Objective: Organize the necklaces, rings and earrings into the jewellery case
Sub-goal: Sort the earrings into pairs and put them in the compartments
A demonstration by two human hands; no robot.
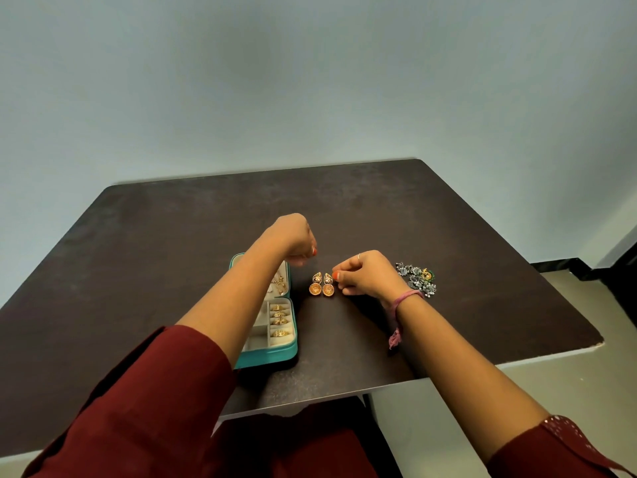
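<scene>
A teal jewellery case (275,357) lies open on the table, left of centre. Several gold rings (280,320) sit in its cream slots, and gold chain pieces (281,282) lie in its far half. Two gold dome earrings (321,285) lie side by side just right of the case. My right hand (365,274) pinches the top of the right-hand gold earring with thumb and forefinger. My left hand (294,238) hovers above the case's far corner with its fingers curled, and nothing shows in it. My left forearm hides part of the case.
A heap of silver and green earrings (418,278) lies right of my right hand. The dark table (172,236) ends near my lap and at a chipped right corner (596,341). A pale wall stands behind it.
</scene>
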